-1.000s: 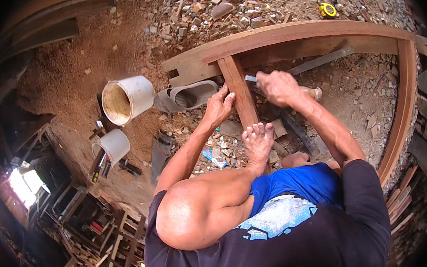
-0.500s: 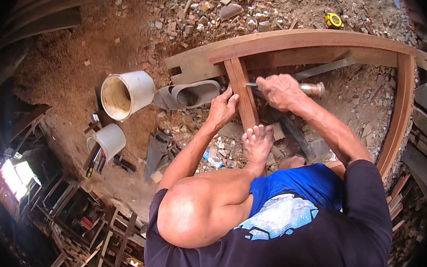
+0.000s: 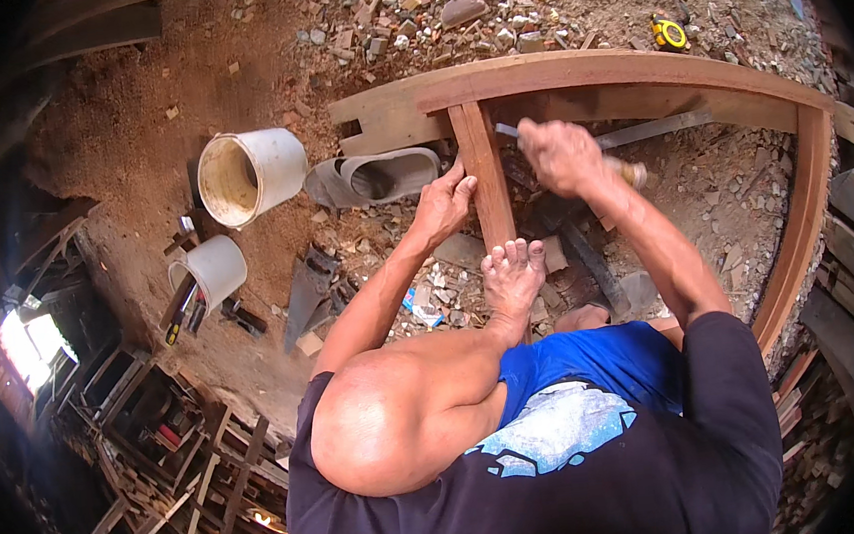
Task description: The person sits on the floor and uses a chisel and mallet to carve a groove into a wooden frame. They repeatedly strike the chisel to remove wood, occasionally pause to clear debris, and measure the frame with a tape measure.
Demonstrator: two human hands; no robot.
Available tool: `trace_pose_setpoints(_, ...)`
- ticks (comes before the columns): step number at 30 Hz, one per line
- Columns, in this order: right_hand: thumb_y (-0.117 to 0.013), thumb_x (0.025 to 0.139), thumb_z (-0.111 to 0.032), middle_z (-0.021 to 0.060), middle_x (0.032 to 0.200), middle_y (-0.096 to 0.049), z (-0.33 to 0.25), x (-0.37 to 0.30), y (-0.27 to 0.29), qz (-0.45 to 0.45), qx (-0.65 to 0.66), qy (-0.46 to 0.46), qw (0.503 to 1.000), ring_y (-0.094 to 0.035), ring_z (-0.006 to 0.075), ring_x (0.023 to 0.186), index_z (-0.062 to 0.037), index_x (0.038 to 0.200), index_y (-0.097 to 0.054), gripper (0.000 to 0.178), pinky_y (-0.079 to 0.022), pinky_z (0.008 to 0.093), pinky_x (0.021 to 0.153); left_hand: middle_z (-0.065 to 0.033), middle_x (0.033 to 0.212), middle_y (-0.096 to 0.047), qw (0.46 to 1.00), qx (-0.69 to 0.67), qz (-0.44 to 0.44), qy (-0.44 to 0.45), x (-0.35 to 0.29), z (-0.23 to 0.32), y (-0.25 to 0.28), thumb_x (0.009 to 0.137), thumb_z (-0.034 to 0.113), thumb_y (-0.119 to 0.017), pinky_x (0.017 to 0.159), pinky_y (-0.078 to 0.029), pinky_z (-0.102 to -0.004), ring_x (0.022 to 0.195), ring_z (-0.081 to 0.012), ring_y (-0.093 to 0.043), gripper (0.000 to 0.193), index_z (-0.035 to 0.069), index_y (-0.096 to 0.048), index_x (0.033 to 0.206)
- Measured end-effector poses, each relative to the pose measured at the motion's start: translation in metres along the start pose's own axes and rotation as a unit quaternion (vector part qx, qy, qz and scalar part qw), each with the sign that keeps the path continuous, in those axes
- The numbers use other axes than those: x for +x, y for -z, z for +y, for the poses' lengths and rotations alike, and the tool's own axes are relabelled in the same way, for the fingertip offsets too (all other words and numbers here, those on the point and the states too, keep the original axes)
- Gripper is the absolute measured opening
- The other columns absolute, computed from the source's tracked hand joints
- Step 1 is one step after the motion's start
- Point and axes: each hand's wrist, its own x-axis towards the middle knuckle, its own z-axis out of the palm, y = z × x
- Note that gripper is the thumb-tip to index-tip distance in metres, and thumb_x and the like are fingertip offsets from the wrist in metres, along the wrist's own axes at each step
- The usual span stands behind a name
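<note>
A short reddish-brown wooden piece (image 3: 488,187) runs from the curved wooden frame (image 3: 592,65) toward my bare foot (image 3: 513,275), whose toes press on its near end. My left hand (image 3: 447,203) grips its left edge, fingertips and thumb against the wood. Just right of the piece, my right hand (image 3: 564,156) is closed round a tool with a narrow grey metal end (image 3: 507,130). That end points left and stands apart from the wood. My hand hides most of the tool, and motion blurs it, so its kind is unclear.
A grey sandal (image 3: 390,177) lies left of the wooden piece. Farther left are a large white bucket (image 3: 274,169) and a smaller one (image 3: 221,268) with tools beside it. A yellow tape measure (image 3: 670,34) lies beyond the frame among rubble. Wood scraps (image 3: 214,495) are heaped at lower left.
My right hand has moved up and slightly away, and the tool's metal end has lifted off the wooden piece. My left hand stays at the piece's left edge.
</note>
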Motion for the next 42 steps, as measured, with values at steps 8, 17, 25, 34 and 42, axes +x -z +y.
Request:
trace_pose_setpoints(8, -0.058, 0.095, -0.013, 0.0226, 0.073, -0.070, 0.002, -0.026, -0.027, -0.024, -0.043, 0.102, 0.994, -0.070, 0.0459, 0.067, -0.0079, 0.099, -0.057, 0.006, -0.054, 0.0582, 0.060, -0.0174, 0.136, -0.074, 0.999, 0.007, -0.021, 0.044, 0.002, 0.001, 0.004, 0.109, 0.023, -0.060, 0.105, -0.054, -0.0382, 0.125, -0.0210, -0.069, 0.039, 0.008, -0.067, 0.145)
trace_pose_setpoints(17, -0.059, 0.100, -0.017, 0.0239, 0.076, -0.071, 0.001, 0.007, -0.008, 0.018, -0.056, 0.078, 0.995, -0.072, 0.0460, 0.070, -0.0066, 0.098, -0.059, 0.011, -0.055, 0.0578, 0.061, -0.0250, 0.118, -0.076, 0.999, 0.036, -0.014, 0.020, 0.005, 0.007, 0.003, 0.107, 0.023, -0.059, 0.099, -0.056, -0.0450, 0.116, -0.0441, -0.073, 0.043, 0.018, -0.061, 0.150)
trace_pose_setpoints(25, -0.059, 0.098, -0.016, 0.0239, 0.083, -0.075, -0.004, 0.026, 0.010, 0.036, -0.038, 0.003, 0.999, -0.076, 0.0456, 0.080, -0.0075, 0.101, -0.064, 0.011, -0.060, 0.0568, 0.069, -0.0234, 0.120, -0.077, 0.999, 0.036, 0.022, 0.010, 0.000, 0.007, -0.001, 0.109, 0.027, -0.058, 0.098, -0.056, -0.0439, 0.115, -0.0364, -0.076, 0.037, 0.011, -0.069, 0.140)
trace_pose_setpoints(34, -0.059, 0.091, -0.016, 0.0273, 0.082, -0.074, 0.002, -0.041, -0.043, -0.123, -0.031, 0.065, 0.990, -0.076, 0.0458, 0.080, -0.0059, 0.098, -0.067, 0.014, -0.060, 0.0566, 0.070, -0.0213, 0.119, -0.078, 0.999, 0.025, 0.024, -0.004, 0.000, -0.017, -0.007, 0.110, 0.027, -0.057, 0.097, -0.057, -0.0409, 0.111, -0.0319, -0.074, 0.043, 0.016, -0.060, 0.151)
trace_pose_setpoints(42, -0.059, 0.093, -0.013, 0.0254, 0.081, -0.074, 0.007, 0.008, -0.023, 0.011, -0.033, 0.038, 0.999, -0.076, 0.0459, 0.079, -0.0063, 0.097, -0.064, 0.010, -0.061, 0.0563, 0.069, -0.0244, 0.129, -0.074, 0.998, 0.056, -0.005, 0.000, 0.006, -0.005, -0.001, 0.109, 0.027, -0.058, 0.103, -0.055, -0.0420, 0.125, -0.0397, -0.071, 0.053, 0.020, -0.050, 0.161)
